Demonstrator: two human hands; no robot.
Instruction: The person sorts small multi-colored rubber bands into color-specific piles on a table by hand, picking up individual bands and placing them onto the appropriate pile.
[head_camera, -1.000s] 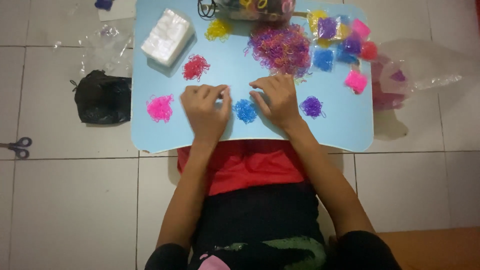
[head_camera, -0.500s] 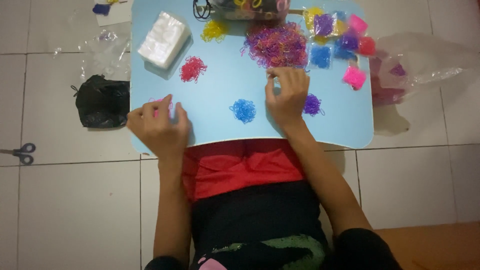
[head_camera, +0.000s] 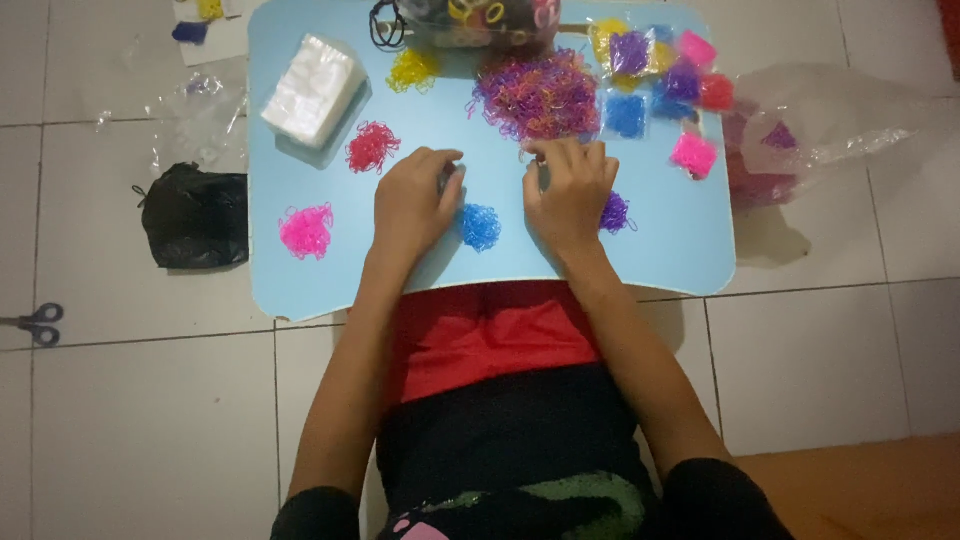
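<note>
We see both hands resting palm-down on a light blue tabletop (head_camera: 300, 280) at mid-frame. The left hand (head_camera: 413, 203) sits beside a blue band pile (head_camera: 481, 226); the right hand (head_camera: 568, 188) touches the mixed pile (head_camera: 537, 95) (fingers curled, whether either grip holds anything we cannot tell).

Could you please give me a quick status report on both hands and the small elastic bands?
Left hand and right hand down on blue table, grip unclear. Mixed band heap by right fingertips; blue pile between hands. Nothing obstructing.
</note>
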